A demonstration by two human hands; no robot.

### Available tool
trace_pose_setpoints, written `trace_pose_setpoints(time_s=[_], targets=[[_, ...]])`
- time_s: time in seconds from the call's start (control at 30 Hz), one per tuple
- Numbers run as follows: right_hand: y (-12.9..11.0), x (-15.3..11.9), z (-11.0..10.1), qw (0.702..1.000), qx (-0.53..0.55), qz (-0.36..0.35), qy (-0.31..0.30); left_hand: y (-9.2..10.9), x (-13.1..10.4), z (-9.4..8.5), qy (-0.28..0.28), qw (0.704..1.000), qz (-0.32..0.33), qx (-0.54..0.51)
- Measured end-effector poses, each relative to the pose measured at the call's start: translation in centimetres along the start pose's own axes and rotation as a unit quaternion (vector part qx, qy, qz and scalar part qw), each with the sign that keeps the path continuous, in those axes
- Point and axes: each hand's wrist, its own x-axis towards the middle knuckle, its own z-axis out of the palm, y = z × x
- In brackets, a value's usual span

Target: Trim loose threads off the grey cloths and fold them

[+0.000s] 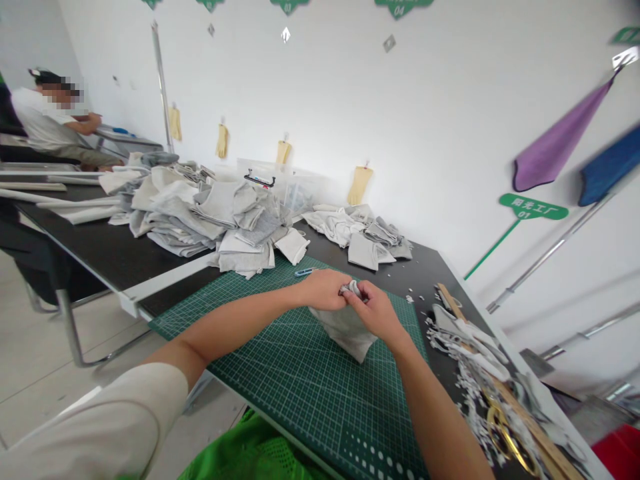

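Observation:
Both of my hands grip one grey piece of cloth (345, 330) above the green cutting mat (270, 340). My left hand (327, 289) is closed on its upper edge, knuckles towards me. My right hand (373, 309) pinches the bunched top of the cloth close beside the left. Below my fingers the fabric hangs down to a corner near the mat. What lies inside the bunched part is hidden. A blue cutter knife (304, 272) rests on the mat just beyond my left hand.
A big heap of grey and white cloth (200, 207) covers the left of the table, with a smaller pile (357, 233) at the back. Gold-handled scissors (505, 433), a wooden ruler (530, 427) and scraps (470, 387) lie at right. A person (55, 120) sits far left.

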Motion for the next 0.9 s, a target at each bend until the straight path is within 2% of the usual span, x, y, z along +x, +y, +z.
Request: trace_pose_setpoints(time_s=[0.13,0.23,0.37,0.47,0.67,0.8,0.9], targets=[[-0.9,-0.4,-0.9,0.998,-0.055,-0.026,-0.004,1.0,-0.3,-0.9,-0.012,0.999,-0.01,0.029],[-1.6,-0.6,-1.5,0.994,-0.102,-0.02,-0.018,1.4,-0.6,-1.3,-0.022,0.998,-0.005,0.052],[-1.8,-0.6,-1.5,0.989,-0.147,-0.03,-0.015,1.9,-1.1,-1.1,0.007,0.997,-0.002,0.072],[-1.5,-0.7,-1.3,0.989,-0.137,-0.059,-0.011,2.0,-1.3,-0.9,0.025,0.999,-0.001,0.04],[-1.2,-0.7,-1.4,0.994,-0.064,-0.078,0.033,1.6,-1.3,-1.6,0.073,0.989,0.018,-0.125],[-1.3,-0.6,-1.4,0.995,0.005,-0.08,0.067,1.5,-1.3,-2.1,0.096,0.98,0.072,-0.158],[-1.3,-0.7,-1.3,0.993,0.015,-0.079,0.091,1.6,-1.3,-2.2,0.105,0.978,0.062,-0.17]])
